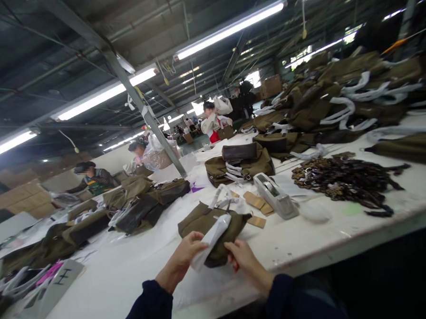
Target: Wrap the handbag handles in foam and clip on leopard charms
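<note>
An olive-green bag (pixel 198 220) with a dark zipped edge lies on the white table (pixel 126 283) in front of me. A strip of white wrapping paper (pixel 216 230) runs slantwise across it. My left hand (pixel 187 252) pinches the lower end of this paper between thumb and fingers. At the bag's lower right side, my right hand (pixel 242 257) has thumb and forefinger pressed together at the fabric edge; what exactly is between them is too small to make out. White-wrapped handles (pixel 227 195) stick up behind the bag.
A grey tape dispenser (pixel 276 196) stands behind brown cardboard tags (pixel 258 202). Dark straps (pixel 342 179) lie heaped at right, below a large pile of olive bags (pixel 373 79). More bags (pixel 151 205) line the left. Co-workers (pixel 90 178) are across the table.
</note>
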`<state>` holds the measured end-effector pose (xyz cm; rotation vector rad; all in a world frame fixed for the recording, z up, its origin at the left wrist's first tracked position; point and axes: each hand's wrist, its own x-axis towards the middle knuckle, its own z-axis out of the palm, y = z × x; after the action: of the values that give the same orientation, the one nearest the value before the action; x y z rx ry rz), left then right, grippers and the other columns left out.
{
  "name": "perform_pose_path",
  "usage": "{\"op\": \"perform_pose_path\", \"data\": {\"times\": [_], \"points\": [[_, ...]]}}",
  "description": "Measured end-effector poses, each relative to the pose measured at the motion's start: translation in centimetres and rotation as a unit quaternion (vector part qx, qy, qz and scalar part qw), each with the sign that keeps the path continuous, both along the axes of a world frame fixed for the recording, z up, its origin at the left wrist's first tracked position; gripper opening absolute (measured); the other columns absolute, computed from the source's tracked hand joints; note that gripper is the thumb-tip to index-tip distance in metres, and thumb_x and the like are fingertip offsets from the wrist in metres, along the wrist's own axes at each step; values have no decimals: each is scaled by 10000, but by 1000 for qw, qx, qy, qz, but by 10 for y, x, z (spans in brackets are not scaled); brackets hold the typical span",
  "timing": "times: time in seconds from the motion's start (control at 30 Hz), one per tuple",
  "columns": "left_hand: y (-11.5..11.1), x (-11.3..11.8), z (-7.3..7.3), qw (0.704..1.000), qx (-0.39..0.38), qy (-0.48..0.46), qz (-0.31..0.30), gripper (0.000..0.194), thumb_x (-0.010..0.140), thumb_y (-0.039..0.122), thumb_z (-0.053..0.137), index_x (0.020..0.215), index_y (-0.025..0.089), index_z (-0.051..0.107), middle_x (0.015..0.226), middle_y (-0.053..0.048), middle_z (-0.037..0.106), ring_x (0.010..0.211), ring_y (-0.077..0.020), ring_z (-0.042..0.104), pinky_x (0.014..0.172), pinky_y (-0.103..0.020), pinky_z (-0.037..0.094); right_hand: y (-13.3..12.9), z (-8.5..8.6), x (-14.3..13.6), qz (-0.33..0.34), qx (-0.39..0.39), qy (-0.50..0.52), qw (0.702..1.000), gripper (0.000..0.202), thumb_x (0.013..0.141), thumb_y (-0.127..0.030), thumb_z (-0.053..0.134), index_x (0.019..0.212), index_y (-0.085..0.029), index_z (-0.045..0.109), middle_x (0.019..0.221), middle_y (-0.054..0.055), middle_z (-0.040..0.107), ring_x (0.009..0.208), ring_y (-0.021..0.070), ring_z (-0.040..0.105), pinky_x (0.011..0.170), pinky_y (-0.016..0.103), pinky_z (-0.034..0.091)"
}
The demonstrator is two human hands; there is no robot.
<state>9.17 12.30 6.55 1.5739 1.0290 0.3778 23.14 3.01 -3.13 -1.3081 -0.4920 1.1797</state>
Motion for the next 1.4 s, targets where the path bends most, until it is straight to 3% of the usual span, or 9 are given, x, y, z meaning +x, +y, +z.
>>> {"op": "perform_pose_path", "data": {"times": [0.1,0.23,0.33,0.43,0.6,0.8,1.0,1.17,1.4], "points": [[-15,21,-17,995,-33,-81,43,425,609,333,787,908,181,526,687,4,668,562,-131,584,550,-230,424,-2,-1,40,2,11,-58,998,278,837,-353,540,632,-176,476,430,-58,496,287,50,364,317,170,277],[-29,43,-39,987,-65,-125,75,460,592,351,840,905,183,549,694,-11,688,540,-148,607,517,-240,450,-30,-4,81,43,-1,-109,993,300,753,-434,621,659,-154,571,504,4,581,340,111,482,329,208,341],[-28,48,-47,980,-85,-147,100,492,579,356,864,924,186,556,702,-20,703,524,-155,611,482,-236,444,-51,9,129,-46,21,-203,978,322,777,-483,580,797,-163,612,676,27,652,485,126,566,430,217,420],[-25,48,-50,978,-83,-163,105,533,554,361,875,938,185,549,699,-20,707,521,-150,608,472,-221,429,-62,30,193,-208,26,-346,915,359,849,-493,457,868,-168,608,766,46,654,592,135,559,533,233,426],[-25,48,-52,973,-96,-182,108,547,538,362,876,942,181,554,747,-36,716,548,-159,624,485,-224,436,-50,44,264,-218,-26,-427,877,181,698,-310,621,598,-160,632,612,31,606,624,146,519,575,241,337],[-27,44,-54,970,-105,-201,89,599,555,325,868,1019,180,519,812,-41,727,586,-152,638,526,-221,455,-32,32,274,-179,-72,-408,892,241,627,-305,660,463,-146,582,412,-23,439,473,106,404,495,241,246],[-31,44,-51,968,-106,-213,81,609,540,319,871,1011,183,510,808,-37,718,602,-153,638,552,-224,453,-34,37,269,-190,-39,-338,921,332,610,-446,692,557,-133,595,514,-8,505,518,103,431,487,222,303],[-33,44,-50,969,-106,-204,89,635,535,359,881,1031,189,524,822,-34,713,609,-164,637,555,-236,456,-60,45,255,-196,8,-282,939,372,614,-499,711,661,-142,618,660,15,587,617,114,513,547,214,407],[-31,43,-45,969,-119,-202,78,611,561,326,877,1043,190,526,835,-30,716,604,-159,639,545,-231,458,-77,16,231,-217,-9,-160,963,352,624,-444,744,611,-151,548,567,-16,524,485,70,448,467,199,413]]}}
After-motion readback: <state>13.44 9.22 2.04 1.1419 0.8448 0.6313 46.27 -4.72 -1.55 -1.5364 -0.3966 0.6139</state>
